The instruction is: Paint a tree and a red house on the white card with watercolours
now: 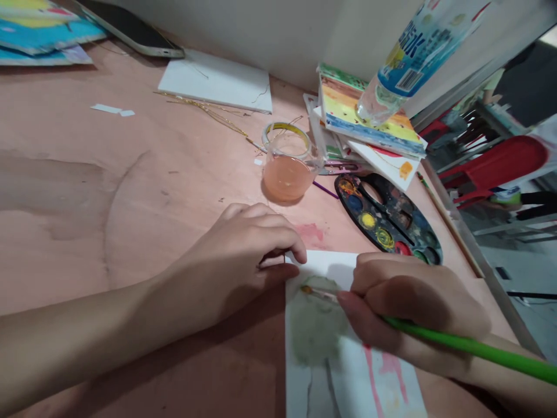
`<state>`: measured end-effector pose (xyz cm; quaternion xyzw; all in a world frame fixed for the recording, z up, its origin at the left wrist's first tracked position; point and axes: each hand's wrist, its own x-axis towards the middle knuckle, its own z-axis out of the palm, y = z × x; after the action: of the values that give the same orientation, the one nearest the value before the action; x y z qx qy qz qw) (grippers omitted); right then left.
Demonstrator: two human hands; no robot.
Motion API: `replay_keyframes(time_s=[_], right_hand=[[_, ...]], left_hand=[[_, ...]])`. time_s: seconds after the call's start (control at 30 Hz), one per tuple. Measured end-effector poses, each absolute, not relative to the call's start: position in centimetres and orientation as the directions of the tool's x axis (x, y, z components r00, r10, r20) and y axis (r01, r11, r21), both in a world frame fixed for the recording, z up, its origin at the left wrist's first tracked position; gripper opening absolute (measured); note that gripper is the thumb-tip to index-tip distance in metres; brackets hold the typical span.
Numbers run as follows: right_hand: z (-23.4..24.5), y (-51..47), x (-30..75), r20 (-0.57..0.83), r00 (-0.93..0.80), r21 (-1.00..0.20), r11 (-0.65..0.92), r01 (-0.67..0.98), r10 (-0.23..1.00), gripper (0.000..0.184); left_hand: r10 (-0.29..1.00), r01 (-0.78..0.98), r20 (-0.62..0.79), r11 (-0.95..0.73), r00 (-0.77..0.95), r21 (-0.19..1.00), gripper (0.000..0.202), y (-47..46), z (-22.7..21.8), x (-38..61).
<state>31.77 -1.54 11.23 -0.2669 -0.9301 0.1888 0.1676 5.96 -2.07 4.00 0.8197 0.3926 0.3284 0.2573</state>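
My right hand [413, 307] is shut on a green-handled paintbrush [470, 346], with its bristles [307, 289] touching a grey-green round painted patch [315, 325]. That patch lies on a sheet of white paper [324, 264], which also carries pink streaks and thin grey lines. My left hand [248, 249] has curled fingers at the paper's upper left corner and appears to pinch it. Beyond my hands stand a glass beaker of pink water [287, 174] and a round black paint palette [385, 217] with several colour wells.
The pinkish wooden table [87, 191] holds a stack of painted cards [369, 110] under a tilted plastic water bottle [418, 58]. A phone [130, 29], a white card [217, 81] and gold wire [204, 113] lie at the back. Red chairs [491, 168] stand beyond the right edge.
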Motion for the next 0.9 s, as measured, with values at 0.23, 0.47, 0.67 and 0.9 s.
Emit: replay_keyframes(time_s=[0.23,0.47,0.67,0.9], right_hand=[[11.1,-1.5,31.9,0.229,-0.783,-0.557,0.738,0.381,0.578,0.040],[10.0,-1.2,31.7,0.473,-0.589,-0.777,0.626,0.072,0.655,0.036],[9.3,-1.8,33.1,0.669,-0.317,-0.712,0.701,-0.018,0.672,0.018],[10.6,-0.2,31.4,0.736,-0.232,-0.606,0.772,0.191,0.636,0.011]], left_hand=[[0.847,0.519,0.239,-0.489,0.475,0.701,0.003,-2.5,4.7,5.8],[0.884,0.559,0.140,-0.398,0.447,0.727,0.005,-2.7,4.9,5.5],[0.930,0.626,0.063,-0.292,0.361,0.723,0.013,-1.5,5.3,4.0],[0.953,0.629,0.043,-0.231,0.299,0.742,0.020,-1.1,7.1,2.9]])
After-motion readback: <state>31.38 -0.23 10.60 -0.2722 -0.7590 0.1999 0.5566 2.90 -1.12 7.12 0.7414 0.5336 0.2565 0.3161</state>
